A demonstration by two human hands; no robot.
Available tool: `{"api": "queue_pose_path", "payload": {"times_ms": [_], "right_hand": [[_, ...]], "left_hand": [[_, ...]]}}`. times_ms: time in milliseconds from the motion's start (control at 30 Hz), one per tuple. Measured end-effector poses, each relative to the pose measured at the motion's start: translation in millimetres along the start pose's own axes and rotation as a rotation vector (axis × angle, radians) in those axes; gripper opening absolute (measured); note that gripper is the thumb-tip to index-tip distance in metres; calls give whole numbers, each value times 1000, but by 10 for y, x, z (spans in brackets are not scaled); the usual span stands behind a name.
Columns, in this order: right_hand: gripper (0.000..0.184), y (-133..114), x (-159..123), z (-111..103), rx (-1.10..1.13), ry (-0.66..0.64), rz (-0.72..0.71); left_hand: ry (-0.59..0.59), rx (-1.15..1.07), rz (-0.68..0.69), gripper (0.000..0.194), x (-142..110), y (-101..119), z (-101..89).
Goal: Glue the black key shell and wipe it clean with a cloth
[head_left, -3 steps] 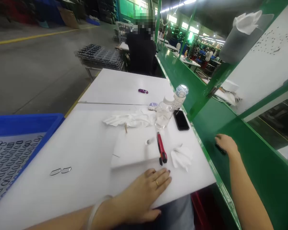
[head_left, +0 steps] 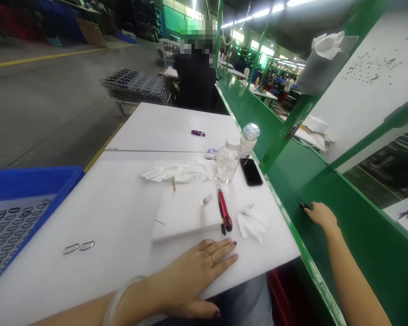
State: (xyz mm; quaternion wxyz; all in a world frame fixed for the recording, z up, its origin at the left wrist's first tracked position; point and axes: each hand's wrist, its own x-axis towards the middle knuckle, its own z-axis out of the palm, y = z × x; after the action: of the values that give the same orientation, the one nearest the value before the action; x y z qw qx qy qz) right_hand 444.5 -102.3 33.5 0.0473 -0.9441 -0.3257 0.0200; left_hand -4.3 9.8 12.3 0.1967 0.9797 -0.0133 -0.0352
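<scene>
My left hand (head_left: 193, 276) lies flat near the front edge of the white table (head_left: 115, 226), fingers stretched out and holding nothing. Just beyond its fingertips lies a red utility knife (head_left: 225, 210), beside a white block (head_left: 187, 213). A crumpled tissue (head_left: 253, 222) is to the right of the knife. Out on the green ledge (head_left: 292, 181), my right hand (head_left: 321, 215) has its fingers closed on a small black object (head_left: 304, 206), whose kind I cannot make out. Two metal rings (head_left: 78, 247) rest at the left of the table.
A blue tray (head_left: 64, 181) with rows of metal rings stands at the left. Toward the back are a clear bottle (head_left: 227, 163), a patterned cup (head_left: 249, 140), a black phone (head_left: 251, 172) and a purple object (head_left: 198, 133). A person (head_left: 195, 81) in black sits beyond the table.
The view has shifted slightly, so the table things sit a little farther left. The black object now shows at my right hand's fingertips instead of beneath the hand.
</scene>
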Motion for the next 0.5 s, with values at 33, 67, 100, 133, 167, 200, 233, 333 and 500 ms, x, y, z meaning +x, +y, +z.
{"api": "queue_pose_path", "payload": {"times_ms": [33, 67, 100, 133, 167, 200, 233, 333, 500], "right_hand": [[23, 95, -57, 60, -12, 2, 16], [24, 166, -101, 118, -19, 8, 28], [26, 213, -135, 169, -26, 16, 36], [27, 237, -163, 206, -33, 26, 42], [29, 235, -188, 225, -41, 36, 45], [31, 202, -220, 225, -51, 44, 46], [33, 133, -265, 206, -57, 67, 30], [35, -307, -553, 85, 22, 232, -247], [26, -1434, -1473, 115, 169, 118, -1247]], "left_hand": [[-16, 8, 2, 94, -8, -6, -32], [-21, 24, -1, 92, -12, -8, -55], [-19, 45, -9, 88, -15, -5, -67], [-9, 67, -13, 86, -18, -1, -68], [8, 86, -12, 84, -23, 3, -60], [37, 106, -3, 83, -29, 6, -41], [75, 130, 18, 82, -37, 5, -15], [306, 217, 94, 55, -56, -14, 86], [789, 286, 10, 51, -77, -41, 177]]}}
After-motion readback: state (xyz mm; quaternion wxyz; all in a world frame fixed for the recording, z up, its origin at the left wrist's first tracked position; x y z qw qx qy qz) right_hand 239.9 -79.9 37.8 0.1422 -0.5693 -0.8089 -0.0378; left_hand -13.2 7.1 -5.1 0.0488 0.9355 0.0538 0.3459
